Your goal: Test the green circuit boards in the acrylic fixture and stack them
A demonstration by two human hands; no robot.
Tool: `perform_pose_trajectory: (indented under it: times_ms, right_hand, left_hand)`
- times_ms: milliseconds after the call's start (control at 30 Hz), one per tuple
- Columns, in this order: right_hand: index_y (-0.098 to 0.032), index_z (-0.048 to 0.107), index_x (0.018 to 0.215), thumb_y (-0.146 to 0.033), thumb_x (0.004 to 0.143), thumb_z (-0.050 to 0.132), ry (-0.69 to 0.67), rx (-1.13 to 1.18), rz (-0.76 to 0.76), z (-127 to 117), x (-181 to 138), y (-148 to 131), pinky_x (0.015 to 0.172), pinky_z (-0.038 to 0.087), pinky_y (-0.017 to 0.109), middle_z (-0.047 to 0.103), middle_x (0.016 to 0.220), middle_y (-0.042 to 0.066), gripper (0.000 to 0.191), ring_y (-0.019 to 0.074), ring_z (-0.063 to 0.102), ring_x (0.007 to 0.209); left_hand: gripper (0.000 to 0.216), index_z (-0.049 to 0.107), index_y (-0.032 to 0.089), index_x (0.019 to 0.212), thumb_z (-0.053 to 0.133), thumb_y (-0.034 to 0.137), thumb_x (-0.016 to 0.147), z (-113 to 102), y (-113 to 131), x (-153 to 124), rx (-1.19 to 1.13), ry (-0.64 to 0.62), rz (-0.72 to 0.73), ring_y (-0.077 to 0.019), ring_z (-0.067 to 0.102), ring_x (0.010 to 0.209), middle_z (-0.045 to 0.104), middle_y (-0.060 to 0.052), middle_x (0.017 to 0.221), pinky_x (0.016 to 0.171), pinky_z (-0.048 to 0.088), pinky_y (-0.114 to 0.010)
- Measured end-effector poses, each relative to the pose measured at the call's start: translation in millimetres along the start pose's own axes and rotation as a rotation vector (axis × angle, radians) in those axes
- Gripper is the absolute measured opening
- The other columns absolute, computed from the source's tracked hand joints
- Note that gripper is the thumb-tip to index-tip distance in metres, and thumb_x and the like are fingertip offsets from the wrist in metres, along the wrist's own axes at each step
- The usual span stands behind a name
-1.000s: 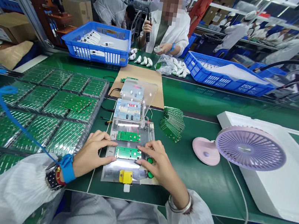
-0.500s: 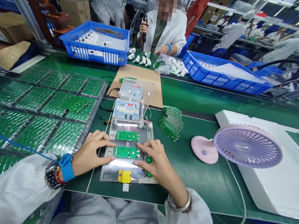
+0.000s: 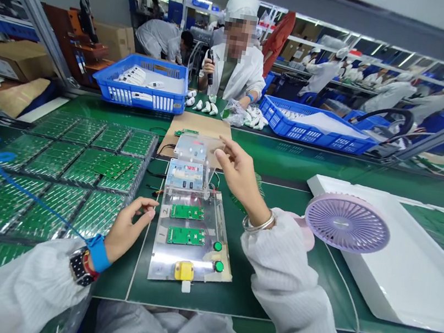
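A metal test fixture (image 3: 166,263) lies before me with a green circuit board (image 3: 186,236) in the place marked 1 and another circuit board (image 3: 187,212) in the place marked 2. My right hand (image 3: 239,175) is at the upper right edge of the raised clear lid (image 3: 210,156), thumb and forefinger on either side of it. Left of the fixture, my left hand (image 3: 129,230) hovers with loosely bent fingers, thumb apart, holding nothing. Two green buttons (image 3: 218,266) and a yellow block (image 3: 183,271) sit on the fixture's near part.
Trays of circuit boards (image 3: 76,161) cover the left side. On the right are a purple fan (image 3: 347,223) and a white foam tray (image 3: 394,270). Across the bench, a person (image 3: 239,52) sits between blue baskets (image 3: 144,96) and white plastic parts. A blue cord (image 3: 41,203) runs to my left wrist.
My right hand has left the board in place 1 and moved up and away to the clear lid. My left hand has drawn back to the left off the fixture. The view has tilted upward.
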State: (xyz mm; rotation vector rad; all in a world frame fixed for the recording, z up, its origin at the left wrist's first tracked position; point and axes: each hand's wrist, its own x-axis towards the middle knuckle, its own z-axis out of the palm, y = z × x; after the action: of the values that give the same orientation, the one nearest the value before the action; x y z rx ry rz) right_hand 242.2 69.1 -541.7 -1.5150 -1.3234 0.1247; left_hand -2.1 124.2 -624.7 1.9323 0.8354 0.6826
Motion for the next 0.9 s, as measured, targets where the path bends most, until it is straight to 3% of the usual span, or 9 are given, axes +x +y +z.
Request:
perform_pose_trajectory:
  times_ms: [67,167,300,467,633,733,833,900]
  right_hand:
    - [-0.015,0.059,0.105,-0.035,0.087,0.046,0.043,0.015,-0.022,1,-4,-8,0.069,0.046,0.029,0.063,0.081,0.004,0.030,0.0149,0.058,0.075]
    - [-0.019,0.063,0.093,-0.031,0.087,0.048,0.062,-0.066,-0.103,-8,-37,-21,0.070,0.046,0.032,0.063,0.080,0.004,0.020,0.0166,0.057,0.077]
    - [-0.026,0.061,0.101,-0.023,0.085,0.050,-0.143,-0.157,-0.182,-21,-106,-29,0.075,0.047,0.037,0.060,0.094,0.006,0.019,0.0202,0.055,0.090]
    - [-0.026,0.056,0.110,-0.012,0.083,0.050,-0.175,-0.354,-0.271,-10,-165,-15,0.066,0.046,0.034,0.056,0.087,0.007,0.031,0.0186,0.051,0.080]
    - [-0.023,0.054,0.111,-0.006,0.082,0.050,-0.172,-0.453,-0.302,3,-182,-5,0.064,0.044,0.034,0.056,0.082,0.007,0.034,0.0182,0.050,0.076]
    - [-0.023,0.055,0.110,-0.007,0.081,0.050,-0.221,-0.402,-0.226,-1,-181,-8,0.068,0.045,0.036,0.056,0.085,0.007,0.033,0.0192,0.051,0.080]
    - [-0.023,0.054,0.109,-0.012,0.082,0.050,-0.265,-0.133,-0.070,-6,-171,-20,0.069,0.046,0.033,0.056,0.089,0.007,0.029,0.0184,0.053,0.082]
    - [-0.022,0.055,0.098,-0.018,0.081,0.053,-0.225,0.126,0.078,-2,-158,-30,0.062,0.045,0.028,0.055,0.079,0.003,0.018,0.0147,0.053,0.071]
  left_hand:
    - [0.024,0.057,0.018,0.096,0.046,0.034,0.082,0,-4,2,-0.038,0.005,-0.034,-0.0189,0.056,0.083,0.060,-0.003,0.087,0.076,0.042,-0.031]
    - [0.024,0.056,0.017,0.097,0.046,0.035,0.083,1,-6,3,-0.088,-0.012,-0.042,-0.0196,0.055,0.089,0.059,-0.005,0.093,0.080,0.041,-0.032]
    - [0.025,0.053,0.018,0.101,0.044,0.033,0.084,2,-2,1,-0.107,-0.010,-0.027,-0.0193,0.054,0.090,0.058,-0.005,0.091,0.081,0.041,-0.033]
    - [0.025,0.054,0.019,0.105,0.043,0.029,0.084,1,3,-3,-0.069,-0.040,0.060,-0.0178,0.054,0.085,0.056,-0.004,0.086,0.080,0.042,-0.031]
    - [0.028,0.058,0.022,0.110,0.046,0.028,0.085,1,3,-8,0.006,-0.141,0.163,-0.0203,0.052,0.093,0.055,-0.006,0.095,0.084,0.042,-0.035]
    - [0.028,0.059,0.024,0.109,0.050,0.027,0.083,2,3,-10,0.067,-0.169,0.187,-0.0216,0.051,0.094,0.055,-0.006,0.097,0.086,0.041,-0.038]
    - [0.028,0.059,0.025,0.109,0.050,0.027,0.083,3,2,-11,0.086,-0.164,0.181,-0.0220,0.051,0.095,0.056,-0.006,0.099,0.088,0.040,-0.039]
    - [0.028,0.057,0.025,0.111,0.049,0.027,0.084,4,2,-10,0.083,-0.156,0.162,-0.0218,0.052,0.096,0.057,-0.006,0.100,0.088,0.040,-0.038]
